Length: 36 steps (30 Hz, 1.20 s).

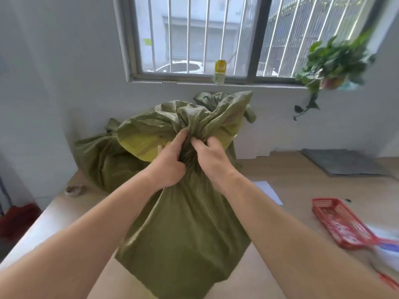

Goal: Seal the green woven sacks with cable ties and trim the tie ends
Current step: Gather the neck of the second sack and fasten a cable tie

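Head view looks down on two bare forearms reaching forward to a green sack (183, 234). The left hand (170, 162) and right hand (212, 157) meet at the sack's neck, fingers of both curled round the gathered cloth and squeezing it into a tight bunch between them. The hands sit side by side, nearly touching, the left thumb (181, 134) lying up against the folds. Above the grip the sack's mouth flares out in crumpled folds, with a paler yellow-green inner face showing on the left. Below the grip the body of the sack hangs broad and slack over the table (291, 169), and its lower end runs off the bottom edge of the frame.

Behind it, by the wall, lies a second sack (101, 156) on the left with its top bunched, and the top of a third sack (213, 98) peeks out just behind the flared mouth. A tape roll (74, 189) lies near the table's left edge. To the right of the arms a white paper (267, 190) lies flat, a red basket (341, 223) sits further right, and a grey mat (339, 161) lies toward the far right corner. On the sill of the barred window (194, 39) stands a yellow-capped bottle (219, 72), and a leafy plant (332, 65), blurred, hangs over at the right end.
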{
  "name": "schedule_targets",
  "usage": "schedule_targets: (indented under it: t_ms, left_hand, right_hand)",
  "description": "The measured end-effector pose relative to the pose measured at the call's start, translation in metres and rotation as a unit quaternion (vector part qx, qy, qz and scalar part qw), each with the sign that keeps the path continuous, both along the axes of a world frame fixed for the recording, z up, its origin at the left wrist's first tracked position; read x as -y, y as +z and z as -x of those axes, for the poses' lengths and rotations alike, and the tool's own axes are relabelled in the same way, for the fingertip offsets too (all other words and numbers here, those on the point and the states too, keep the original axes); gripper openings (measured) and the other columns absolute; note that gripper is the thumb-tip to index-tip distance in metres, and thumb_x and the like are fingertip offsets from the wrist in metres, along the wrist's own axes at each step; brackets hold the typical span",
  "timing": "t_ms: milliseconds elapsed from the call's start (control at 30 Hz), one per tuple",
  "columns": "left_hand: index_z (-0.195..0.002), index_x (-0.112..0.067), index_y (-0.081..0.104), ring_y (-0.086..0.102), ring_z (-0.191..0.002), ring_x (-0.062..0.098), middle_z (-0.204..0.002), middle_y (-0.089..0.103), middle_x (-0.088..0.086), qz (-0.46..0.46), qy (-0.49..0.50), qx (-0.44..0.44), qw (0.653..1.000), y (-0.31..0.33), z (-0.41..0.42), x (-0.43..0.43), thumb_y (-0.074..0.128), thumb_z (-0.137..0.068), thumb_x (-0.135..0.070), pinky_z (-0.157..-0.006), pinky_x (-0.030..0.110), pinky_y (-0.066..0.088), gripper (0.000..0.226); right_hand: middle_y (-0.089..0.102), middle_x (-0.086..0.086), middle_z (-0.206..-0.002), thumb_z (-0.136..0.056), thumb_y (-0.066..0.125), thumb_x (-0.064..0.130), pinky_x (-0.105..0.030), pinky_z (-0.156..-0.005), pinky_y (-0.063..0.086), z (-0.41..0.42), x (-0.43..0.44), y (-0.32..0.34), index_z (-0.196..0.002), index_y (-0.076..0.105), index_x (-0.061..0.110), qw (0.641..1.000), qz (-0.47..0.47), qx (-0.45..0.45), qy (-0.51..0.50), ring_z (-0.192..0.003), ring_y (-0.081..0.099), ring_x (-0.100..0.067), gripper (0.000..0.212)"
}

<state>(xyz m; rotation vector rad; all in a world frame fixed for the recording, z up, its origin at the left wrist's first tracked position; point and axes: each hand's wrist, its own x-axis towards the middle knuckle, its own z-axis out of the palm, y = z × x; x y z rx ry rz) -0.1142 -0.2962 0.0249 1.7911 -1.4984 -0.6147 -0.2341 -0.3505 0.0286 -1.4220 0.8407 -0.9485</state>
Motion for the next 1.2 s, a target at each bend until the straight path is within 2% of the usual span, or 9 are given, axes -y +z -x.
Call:
schedule_targets:
  t_ms: [167,367,533,633,800,900,1000,1100,1200]
  left_hand:
    - [-0.156,-0.052,0.001,0.005,-0.155,0.042,-0.163,0.03,0.004,0.014,0.006,0.044,0.999,0.006,0.069,0.038,0.051,-0.078,-0.013,-0.126,0.059,0.007,0.101]
    - [-0.151,-0.051,0.024,0.037,-0.142,0.029,-0.146,0.053,-0.003,0.143,0.035,0.061,0.987,0.02,0.159,0.073,0.064,-0.07,-0.052,-0.125,0.053,0.015,0.091]
    - [-0.145,-0.06,0.033,0.04,-0.14,0.034,-0.146,0.055,0.0,0.169,0.12,0.002,0.978,0.033,0.198,0.083,0.063,-0.081,-0.044,-0.121,0.061,0.024,0.073]
    - [-0.142,-0.065,0.033,0.043,-0.138,0.039,-0.145,0.057,0.002,0.167,0.147,-0.012,0.975,0.035,0.211,0.085,0.058,-0.081,-0.034,-0.119,0.062,0.028,0.072]
    - [-0.146,-0.048,0.034,0.05,-0.135,0.02,-0.148,0.051,-0.003,0.178,0.108,-0.028,0.978,0.029,0.225,0.083,0.054,-0.093,-0.003,-0.119,0.044,0.037,0.072]
    - [-0.132,-0.03,0.029,0.06,-0.117,0.026,-0.128,0.059,0.008,0.105,0.177,-0.021,0.978,0.004,0.228,0.083,0.061,-0.097,-0.008,-0.104,0.045,0.05,0.052]
    - [-0.135,-0.01,0.028,0.068,-0.106,0.027,-0.117,0.064,0.012,0.0,0.233,-0.12,0.965,-0.022,0.222,0.082,0.081,-0.088,-0.024,-0.081,0.041,0.059,0.072]
    - [-0.127,0.003,0.062,0.076,-0.072,0.013,-0.094,0.08,0.007,-0.063,0.193,-0.206,0.957,-0.027,0.22,0.075,0.085,-0.081,-0.041,-0.058,0.021,0.056,0.069]
    - [-0.133,-0.01,0.068,0.067,-0.099,0.014,-0.114,0.077,0.003,-0.157,0.112,-0.283,0.939,-0.025,0.207,0.071,0.076,-0.073,-0.075,-0.089,0.023,0.048,0.089]
  right_hand:
    - [0.067,0.0,-0.13,-0.106,0.048,0.023,-0.042,-0.11,0.051,0.073,0.038,0.006,-0.14,0.057,0.019,0.999,0.016,-0.038,-0.02,-0.121,0.063,-0.02,0.035]
    - [0.07,0.001,-0.126,-0.105,0.045,0.015,-0.044,-0.109,0.051,0.175,0.093,0.019,-0.136,0.061,0.024,0.996,0.074,-0.043,-0.017,-0.118,0.065,-0.023,0.036]
    - [0.074,0.005,-0.111,-0.105,0.045,0.014,-0.045,-0.106,0.054,0.245,0.132,0.037,-0.119,0.067,0.027,0.998,0.067,-0.004,-0.021,-0.107,0.069,-0.02,0.029]
    - [0.07,0.002,-0.122,-0.108,0.041,0.015,-0.041,-0.107,0.053,0.28,0.147,0.053,-0.132,0.062,0.03,0.996,0.066,0.017,-0.056,-0.111,0.065,-0.021,0.037]
    - [0.068,0.001,-0.121,-0.107,0.034,0.011,-0.041,-0.106,0.053,0.326,0.169,0.057,-0.144,0.055,0.023,0.994,0.039,0.035,-0.091,-0.109,0.064,-0.021,0.045]
    - [0.066,0.005,-0.111,-0.106,0.033,0.003,-0.037,-0.105,0.052,0.343,0.17,0.032,-0.144,0.055,0.023,0.995,0.009,0.03,-0.1,-0.105,0.062,-0.018,0.048]
    - [0.065,0.011,-0.1,-0.106,0.035,0.002,-0.037,-0.104,0.053,0.354,0.172,0.01,-0.131,0.06,0.031,0.995,-0.015,0.034,-0.091,-0.094,0.063,-0.013,0.046]
    - [0.075,0.001,-0.109,-0.102,0.046,0.005,-0.05,-0.102,0.057,0.358,0.177,0.004,-0.106,0.068,0.044,0.997,-0.011,0.057,-0.058,-0.104,0.071,-0.023,0.044]
    - [0.078,0.006,-0.101,-0.098,0.06,0.003,-0.04,-0.09,0.063,0.366,0.18,0.005,-0.096,0.068,0.049,0.999,0.032,0.026,-0.004,-0.098,0.075,-0.018,0.047]
